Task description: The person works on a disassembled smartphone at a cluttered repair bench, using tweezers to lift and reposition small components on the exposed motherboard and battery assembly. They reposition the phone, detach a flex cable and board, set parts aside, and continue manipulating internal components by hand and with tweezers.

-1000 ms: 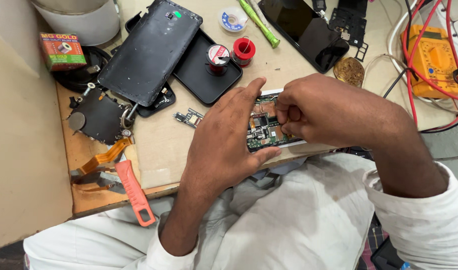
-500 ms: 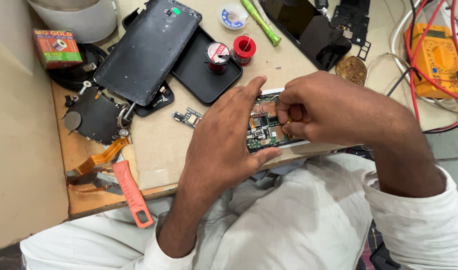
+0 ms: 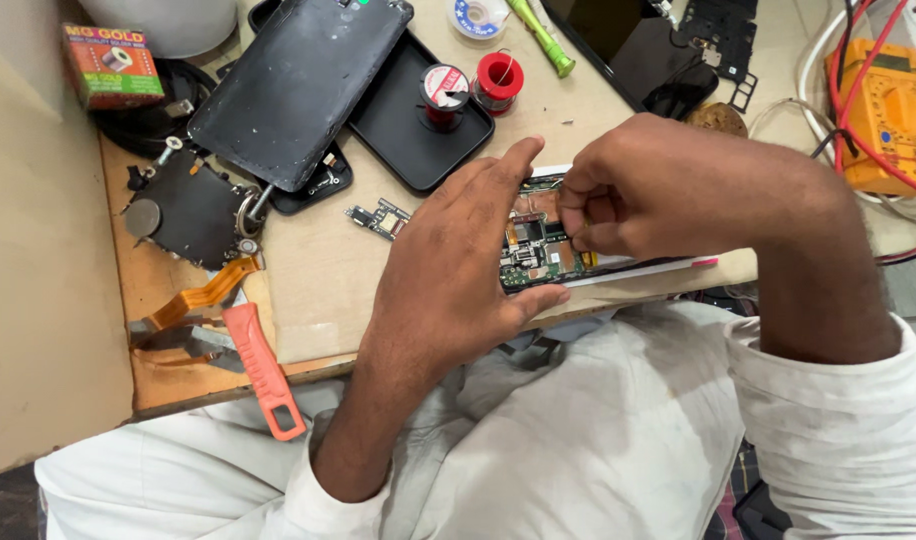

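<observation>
Pliers with orange handles lie at the bench's left edge, out of the way. Left hand spreads open over the opened phone near the front edge, thumb and fingers bracing its sides. Right hand is curled shut, fingertips pinching at the board; what they grip is hidden.

The left hand lies palm down with the fingers stretched out straight and close together, the thumb spread beneath them, the wrist bent and the bare forearm rising from a white sleeve at the bottom. The right hand is curled into a loose fist, thumb and forefinger pinched together at its left edge, its forearm running down to a white cuff.
</observation>
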Demonstrator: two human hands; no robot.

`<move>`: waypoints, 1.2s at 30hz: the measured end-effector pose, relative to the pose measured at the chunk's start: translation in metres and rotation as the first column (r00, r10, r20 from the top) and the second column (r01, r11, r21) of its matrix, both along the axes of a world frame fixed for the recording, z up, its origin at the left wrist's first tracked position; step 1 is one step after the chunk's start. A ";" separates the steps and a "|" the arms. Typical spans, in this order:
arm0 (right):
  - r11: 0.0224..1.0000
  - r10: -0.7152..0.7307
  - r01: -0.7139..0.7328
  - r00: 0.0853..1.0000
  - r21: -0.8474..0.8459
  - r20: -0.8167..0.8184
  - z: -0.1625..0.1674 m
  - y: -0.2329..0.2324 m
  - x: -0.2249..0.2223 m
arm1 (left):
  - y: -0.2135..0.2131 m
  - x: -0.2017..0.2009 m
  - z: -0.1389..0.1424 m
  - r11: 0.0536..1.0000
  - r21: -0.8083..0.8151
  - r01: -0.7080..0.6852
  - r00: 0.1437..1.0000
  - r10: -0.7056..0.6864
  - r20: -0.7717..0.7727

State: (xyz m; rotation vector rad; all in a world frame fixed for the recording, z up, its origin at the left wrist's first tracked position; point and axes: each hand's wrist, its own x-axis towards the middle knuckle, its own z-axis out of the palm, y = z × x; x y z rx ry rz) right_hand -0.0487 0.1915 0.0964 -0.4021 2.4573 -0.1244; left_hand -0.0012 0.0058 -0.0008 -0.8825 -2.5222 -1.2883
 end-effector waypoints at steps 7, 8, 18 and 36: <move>0.999 0.046 -0.045 0.999 0.010 -0.014 -0.001 0.003 -0.003 | 0.000 0.000 0.001 1.000 0.005 0.005 1.000 -0.005 0.008; 0.998 0.060 -0.059 0.998 0.023 -0.018 -0.001 0.003 -0.003 | 0.000 0.000 0.001 1.000 0.003 0.001 1.000 -0.002 0.011; 0.999 -0.012 0.013 1.000 0.036 -0.012 0.000 0.000 0.003 | 0.000 0.000 0.001 1.000 0.001 0.000 1.000 -0.001 0.011; 0.973 -0.156 -0.021 0.674 -0.230 -0.722 -0.050 0.014 0.112 | -0.001 0.002 0.011 1.000 0.023 0.020 0.998 -0.022 0.055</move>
